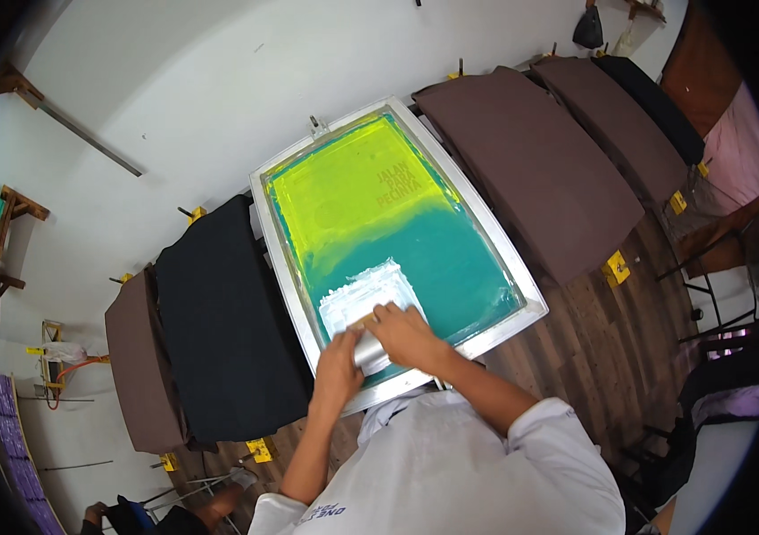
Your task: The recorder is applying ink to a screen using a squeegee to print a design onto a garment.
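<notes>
My left hand [341, 364] and my right hand [404, 334] both grip a squeegee [362, 321] with a wooden handle, low on the near left part of a screen-printing screen. The screen's metal frame [531, 305] surrounds mesh that is yellow-green [326, 178] at the far half and teal [451, 267] at the near half, with faint lettering in the far right part. A patch of thick white ink [366, 285] lies under and just beyond the squeegee, which hides its edge along with my fingers.
Brown fabric [522, 169] and black fabric [223, 330] cover boards either side, with yellow brackets [614, 267]. Wall racks [9, 250] hold colored tools at left. Another person [201, 515] is at the lower left. Metal stands [709, 276] and hanging cloth [736, 152] are at right.
</notes>
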`<state>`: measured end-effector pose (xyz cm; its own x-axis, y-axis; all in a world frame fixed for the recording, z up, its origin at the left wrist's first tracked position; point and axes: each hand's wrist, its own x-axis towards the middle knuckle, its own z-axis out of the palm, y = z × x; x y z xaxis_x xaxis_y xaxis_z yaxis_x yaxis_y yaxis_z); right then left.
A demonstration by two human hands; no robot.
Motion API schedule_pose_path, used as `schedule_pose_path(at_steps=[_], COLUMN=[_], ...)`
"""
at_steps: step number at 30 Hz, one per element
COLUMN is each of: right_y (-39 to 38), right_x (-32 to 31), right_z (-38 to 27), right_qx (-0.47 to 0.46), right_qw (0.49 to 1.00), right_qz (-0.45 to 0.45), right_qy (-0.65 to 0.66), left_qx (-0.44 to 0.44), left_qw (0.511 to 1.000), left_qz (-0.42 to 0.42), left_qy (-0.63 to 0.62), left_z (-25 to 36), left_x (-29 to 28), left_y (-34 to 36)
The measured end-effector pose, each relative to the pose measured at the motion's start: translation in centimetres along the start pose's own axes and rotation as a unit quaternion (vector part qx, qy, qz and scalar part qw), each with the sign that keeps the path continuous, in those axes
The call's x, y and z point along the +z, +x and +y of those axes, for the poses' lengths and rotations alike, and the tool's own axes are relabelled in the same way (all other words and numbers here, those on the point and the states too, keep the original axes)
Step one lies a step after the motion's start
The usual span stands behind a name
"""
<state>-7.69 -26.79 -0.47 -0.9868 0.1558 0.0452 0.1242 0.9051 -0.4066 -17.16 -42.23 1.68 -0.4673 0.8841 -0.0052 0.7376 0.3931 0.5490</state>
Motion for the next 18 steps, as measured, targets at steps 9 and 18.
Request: schedule_pose_path(at_steps=[9,18], right_y=[-2.2,5.1], right_x=[-2.9,-2.0], right_z=[-1.1,1.5], right_qx=[-0.008,0.022], right_qw=[0.992,0.997], right_qz=[-0.129,-0.070], right_qy=[0.014,-0.007], left_qx=[-0.038,-0.012], left_qw=[0.997,0.996], left_qz=[-0.010,0.074], left_qy=[-0.068,-0.040], left_z=[2.9,-3.7], left_x=[-1.2,-0.1], left_y=[-2.8,3.8])
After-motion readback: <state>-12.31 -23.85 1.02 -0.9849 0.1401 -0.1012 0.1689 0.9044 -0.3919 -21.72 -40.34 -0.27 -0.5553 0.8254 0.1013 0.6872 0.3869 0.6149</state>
